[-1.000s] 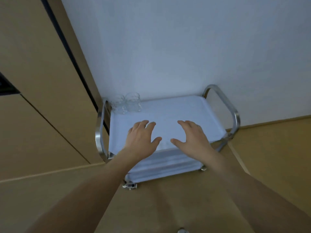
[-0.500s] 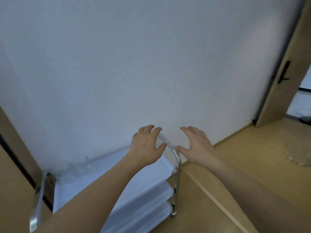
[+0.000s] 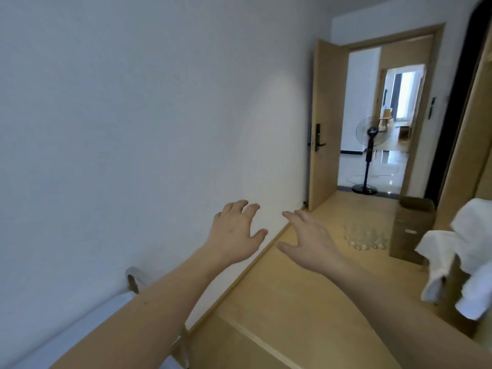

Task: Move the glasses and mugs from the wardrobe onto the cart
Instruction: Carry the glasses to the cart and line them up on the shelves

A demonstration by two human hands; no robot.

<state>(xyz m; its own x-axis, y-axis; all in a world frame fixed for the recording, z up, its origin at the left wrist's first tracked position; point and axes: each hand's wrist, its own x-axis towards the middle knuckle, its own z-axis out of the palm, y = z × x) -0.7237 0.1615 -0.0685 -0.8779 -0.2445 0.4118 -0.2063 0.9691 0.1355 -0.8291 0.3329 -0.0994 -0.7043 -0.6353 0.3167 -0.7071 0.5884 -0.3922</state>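
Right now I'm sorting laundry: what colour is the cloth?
White, seen in the head view: cloth.

Two bare forearms run up from the bottom edge of the view and end in the left hand (image 3: pixel 234 233) and the right hand (image 3: pixel 310 242). No sleeve, cuff or glove covers either arm as far as the frame shows them. Both wrists are bare, with no watch, strap or bracelet, and the fingers (image 3: pixel 241 206) carry no rings. The nails look short and plain. A small dark mark sits on the left forearm.
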